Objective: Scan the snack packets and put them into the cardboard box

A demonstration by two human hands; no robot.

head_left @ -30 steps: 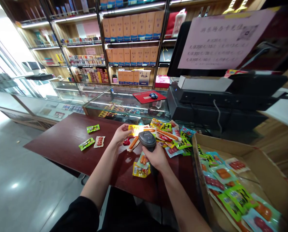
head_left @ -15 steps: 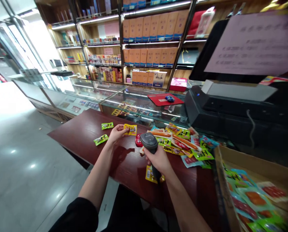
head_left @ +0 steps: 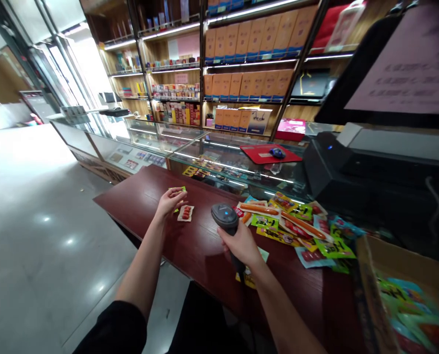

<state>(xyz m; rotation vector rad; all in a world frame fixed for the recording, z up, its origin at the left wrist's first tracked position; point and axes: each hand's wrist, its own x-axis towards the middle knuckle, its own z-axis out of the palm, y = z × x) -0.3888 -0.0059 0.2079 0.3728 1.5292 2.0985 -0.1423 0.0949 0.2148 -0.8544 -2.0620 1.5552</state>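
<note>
My left hand (head_left: 170, 200) is over the brown table, its fingers bent and apart, with nothing clearly held. Parts of green packets (head_left: 183, 189) show beside and behind its fingers. A small clear packet with red pieces (head_left: 186, 213) lies just right of it. My right hand (head_left: 239, 242) is closed around the handle of a dark barcode scanner (head_left: 224, 216), whose head points forward. Beneath and beside that hand, a yellow packet (head_left: 251, 281) and a pale green one (head_left: 263, 254) lie partly hidden. To the right spreads a pile of snack packets (head_left: 278, 223).
A cardboard box (head_left: 366, 275) of packets stands at the right edge. Behind the brown table (head_left: 131, 196) runs a glass counter (head_left: 219, 160), with a red mat (head_left: 258, 154) on it. A dark monitor and machine (head_left: 337, 167) stand at the right; a cable hangs below the scanner.
The yellow packet no longer shows in my left hand, which is now by the green packets. A red-piece packet now lies beside it. The view has shifted left; my right hand still grips the scanner.
</note>
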